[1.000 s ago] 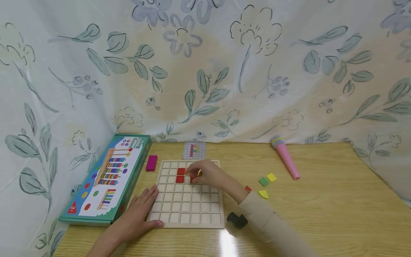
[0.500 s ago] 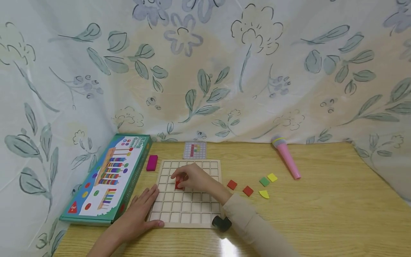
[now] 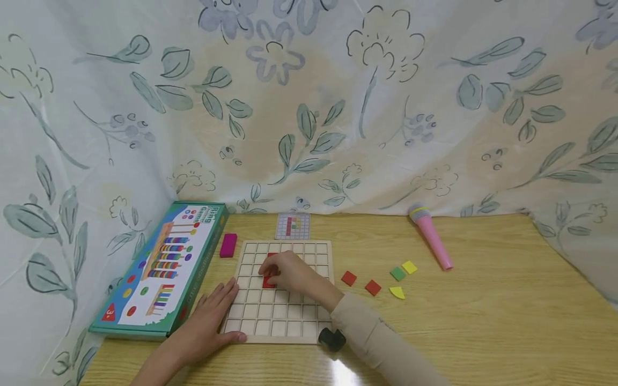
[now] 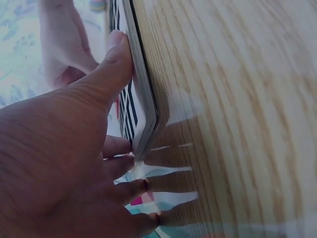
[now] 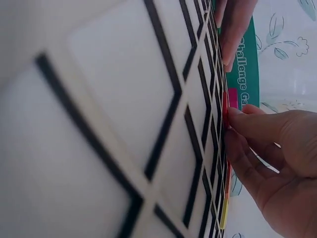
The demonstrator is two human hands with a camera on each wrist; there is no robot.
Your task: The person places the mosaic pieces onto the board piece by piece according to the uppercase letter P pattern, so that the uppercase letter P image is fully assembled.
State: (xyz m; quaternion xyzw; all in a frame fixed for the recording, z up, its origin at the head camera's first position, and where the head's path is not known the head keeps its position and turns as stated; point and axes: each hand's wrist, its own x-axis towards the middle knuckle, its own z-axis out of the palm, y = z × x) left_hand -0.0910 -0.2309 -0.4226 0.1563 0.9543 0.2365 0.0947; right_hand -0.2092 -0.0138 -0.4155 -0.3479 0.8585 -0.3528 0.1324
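Note:
A wooden grid board [image 3: 280, 339] lies in front of me. My right hand [image 3: 289, 273] is over its upper left part, thumb and fingertips pinching a red square tile [image 3: 268, 282] low at a cell. In the right wrist view that red tile [image 5: 225, 110] shows at the fingertips, close to the board surface, and a yellow piece [image 5: 224, 213] sits farther along. Another red tile [image 3: 272, 254] peeks out above the hand, which hides other cells. My left hand [image 3: 207, 321] rests along the board's left edge, fingers extended, thumb [image 4: 116, 49] at the near corner.
Right of the board lie two red tiles, one nearer the board [image 3: 348, 278], a green tile [image 3: 398, 273], a yellow square [image 3: 409, 267] and a yellow quarter piece [image 3: 397, 292]. A pattern card [image 3: 292, 226], magenta block [image 3: 228, 245], game box [image 3: 164, 268] and pink toy microphone [image 3: 432, 238] surround them.
My right hand has moved left and slightly nearer across the board, with the red tile now lower at a cell. Its sleeve uncovers the red tiles on the table. The left hand stays put.

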